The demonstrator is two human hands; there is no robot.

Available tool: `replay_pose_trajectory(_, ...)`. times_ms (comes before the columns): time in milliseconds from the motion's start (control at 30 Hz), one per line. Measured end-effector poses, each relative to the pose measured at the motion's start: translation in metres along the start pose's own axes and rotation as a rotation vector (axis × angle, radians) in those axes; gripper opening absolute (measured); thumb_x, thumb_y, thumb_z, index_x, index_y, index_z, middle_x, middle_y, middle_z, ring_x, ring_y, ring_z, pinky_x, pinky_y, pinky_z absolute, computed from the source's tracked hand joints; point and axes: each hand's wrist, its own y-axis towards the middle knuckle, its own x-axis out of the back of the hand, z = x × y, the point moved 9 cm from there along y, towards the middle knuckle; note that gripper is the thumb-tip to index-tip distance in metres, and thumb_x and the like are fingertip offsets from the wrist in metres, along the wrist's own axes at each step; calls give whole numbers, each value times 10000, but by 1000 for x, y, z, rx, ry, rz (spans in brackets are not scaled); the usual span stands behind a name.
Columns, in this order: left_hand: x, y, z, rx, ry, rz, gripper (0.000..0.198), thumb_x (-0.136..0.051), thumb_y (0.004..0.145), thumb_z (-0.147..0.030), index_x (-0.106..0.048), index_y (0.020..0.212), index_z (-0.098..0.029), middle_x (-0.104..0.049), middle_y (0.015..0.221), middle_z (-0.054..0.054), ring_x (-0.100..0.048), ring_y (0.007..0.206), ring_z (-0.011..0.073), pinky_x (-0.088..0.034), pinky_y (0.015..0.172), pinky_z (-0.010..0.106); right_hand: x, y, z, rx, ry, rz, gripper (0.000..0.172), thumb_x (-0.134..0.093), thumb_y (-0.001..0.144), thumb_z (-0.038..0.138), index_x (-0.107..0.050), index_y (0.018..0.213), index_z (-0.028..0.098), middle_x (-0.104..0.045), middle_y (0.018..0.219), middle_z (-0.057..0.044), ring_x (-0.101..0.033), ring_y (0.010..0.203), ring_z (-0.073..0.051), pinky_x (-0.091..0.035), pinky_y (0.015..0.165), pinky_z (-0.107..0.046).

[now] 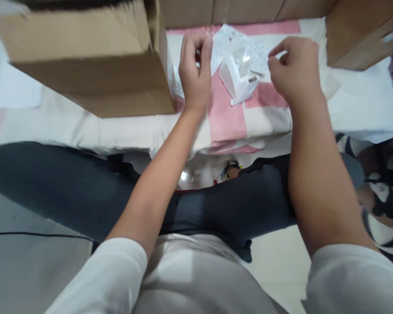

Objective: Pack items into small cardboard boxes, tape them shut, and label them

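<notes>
Our forearms reach across the near edge of the cloth-covered tabletop (pixel 227 124). Our left hand (pixel 196 72) is upright with fingers curled; our right hand (pixel 296 65) bends inward, thumb and forefinger tips close together. We cannot tell whether either grips anything. The small white box (pixel 240 90) looks angular, with glossy clear plastic inside. It sits between our hands, set back from that edge, beside printed papers (pixel 227 39).
</notes>
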Motion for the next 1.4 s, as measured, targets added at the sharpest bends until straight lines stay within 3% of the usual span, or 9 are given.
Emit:
replay_pose_trajectory(267,25,-20,-45,-397,177,826,532,-182,1034,-579,-577,929,-239,-645,995,89,-649,930,216,-523,823,382,20,-6,9,-5,0,-199,326,-465,898,144,-745,1064,163,-736,910,-109,-531,695,-176,-385,740,-325)
replay_pose_trajectory(367,67,13,-65,-491,204,839,521,-195,1036,-541,-569,846,-231,-647,932,97,-649,857,212,-530,767,373,20,-8,16,29,31,-270,306,-481,880,183,-745,1035,184,-711,785,-79,-505,623,-182,-380,666,-323)
replay_pose_trajectory(500,131,91,-72,-479,169,626,481,-248,1040,-499,-524,736,-249,-603,773,50,-641,799,196,-541,799,385,19,-6,32,126,102,-352,270,-476,874,215,-721,987,206,-677,720,-57,-553,643,-203,-410,623,-309)
replay_pose_trajectory(600,163,135,-46,-409,344,541,309,-490,950,-577,-601,991,-292,-661,1097,72,-654,1076,250,-528,997,467,17,-6,60,255,153,-362,298,-439,889,192,-699,1034,205,-712,952,-93,-626,805,-229,-462,673,-334)
replay_pose_trajectory(700,179,150,-10,-246,357,579,566,-618,854,-620,-434,1307,-336,-513,1438,102,-596,1275,283,-527,1062,500,17,-11,93,368,191,-356,325,-425,899,180,-678,1101,214,-655,1191,-105,-636,918,-235,-497,718,-357)
replay_pose_trajectory(833,184,142,16,-103,305,650,589,-526,919,-577,-219,1374,-363,-443,1498,136,-602,1291,243,-559,1041,474,16,-11,125,448,254,-344,353,-429,913,200,-632,1199,237,-573,1316,-119,-635,982,-250,-527,731,-381)
replay_pose_trajectory(1033,169,120,28,-153,342,754,529,-542,927,-516,-229,1321,-351,-45,1678,164,-599,1263,231,-550,1051,527,14,-6,154,548,491,-341,644,-512,931,455,-314,1524,299,-266,1606,-137,-509,1304,-341,-549,904,-506)
replay_pose_trajectory(1233,135,80,23,-171,437,743,511,-456,998,-394,-158,1410,-350,0,1694,150,-510,1373,226,-562,1035,471,-53,0,176,546,755,-48,1040,-645,812,682,-98,1609,299,-167,1661,-151,-220,1526,-370,-288,1198,-616)
replay_pose_trajectory(1400,127,75,-3,-157,321,658,497,-549,966,-398,-239,1351,-345,-62,1690,141,-624,1226,206,-592,955,425,-70,2,171,556,905,0,1227,-758,681,727,-74,1613,316,-226,1618,-169,-261,1502,-390,-271,1202,-621)
